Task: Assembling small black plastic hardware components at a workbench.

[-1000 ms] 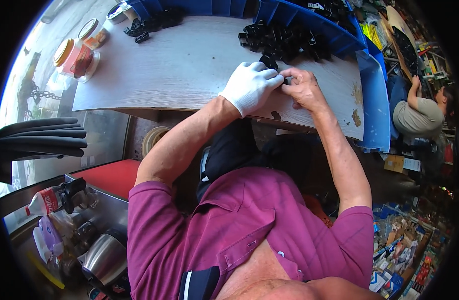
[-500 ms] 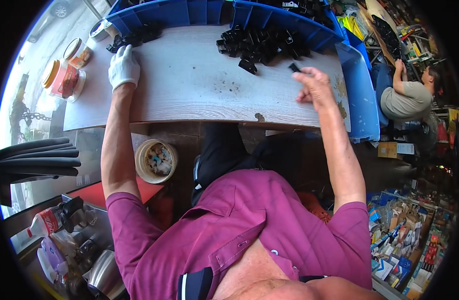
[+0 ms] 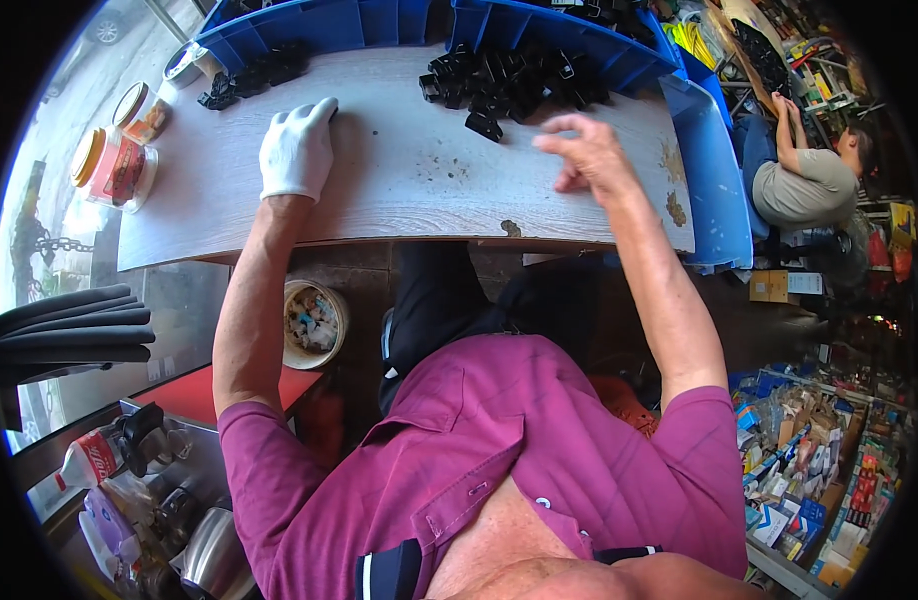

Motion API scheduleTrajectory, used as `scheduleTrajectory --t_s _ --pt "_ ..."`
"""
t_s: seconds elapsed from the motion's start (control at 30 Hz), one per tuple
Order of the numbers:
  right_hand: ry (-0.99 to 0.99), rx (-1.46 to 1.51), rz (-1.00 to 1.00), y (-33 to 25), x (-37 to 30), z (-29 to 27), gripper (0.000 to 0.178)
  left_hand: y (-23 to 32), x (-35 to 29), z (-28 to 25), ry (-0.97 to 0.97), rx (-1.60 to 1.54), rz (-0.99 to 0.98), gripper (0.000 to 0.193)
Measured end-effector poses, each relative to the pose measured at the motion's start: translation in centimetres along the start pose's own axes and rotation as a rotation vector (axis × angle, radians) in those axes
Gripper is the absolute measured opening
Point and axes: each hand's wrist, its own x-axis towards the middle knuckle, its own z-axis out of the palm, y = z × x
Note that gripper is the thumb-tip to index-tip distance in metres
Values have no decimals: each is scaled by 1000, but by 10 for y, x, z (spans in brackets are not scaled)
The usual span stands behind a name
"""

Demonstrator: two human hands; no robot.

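Lettering: a bottle (image 3: 91, 458) at lower left wears a red label with pale lettering; the large jar (image 3: 109, 165) has a red printed wrap, its print too small to read.
Other labels: a brown carton (image 3: 769, 286) at right bears a pale printed sheet (image 3: 805, 284), also illegible at this size.
Nearest black part: a single black part (image 3: 484, 126) lies on the worktop (image 3: 399, 190) at the near edge of the right heap (image 3: 519, 80); its long axis slants from upper left to lower right, the lower end toward the worker.
Right heap: black parts piled in front of a blue bin (image 3: 569, 42), pointing every which way.
Left heap: more black parts (image 3: 254, 78), strung out from lower left to upper right beside another blue bin (image 3: 314, 28).
Left hand: white-gloved (image 3: 297, 152), over the worktop near the left heap, fingers bent and pointing away from the body; a dark patch (image 3: 334, 115) shows beside them, and whether they grip a part cannot be told.
Right hand: bare (image 3: 589, 155), slightly blurred, near the right heap; fingers loosely spread and partly curled, nothing visible between them.
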Motion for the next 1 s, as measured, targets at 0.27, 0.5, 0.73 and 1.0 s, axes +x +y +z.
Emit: scheduleTrajectory --t_s 0.27,0.5,0.73,1.0 --pt "46 -287 -16 -25 6 60 43 78 -10 -17 -11 -377 -7 26" --pt "17 -297 146 -28 6 55 34 122 -2 -11 27 -618 -9 30" --pt "-29 -241 137 -22 2 49 31 138 21 13 -43 -591 148 27" --pt "-39 -242 -57 -10 1 43 33 140 31 21 -70 -548 239 28"
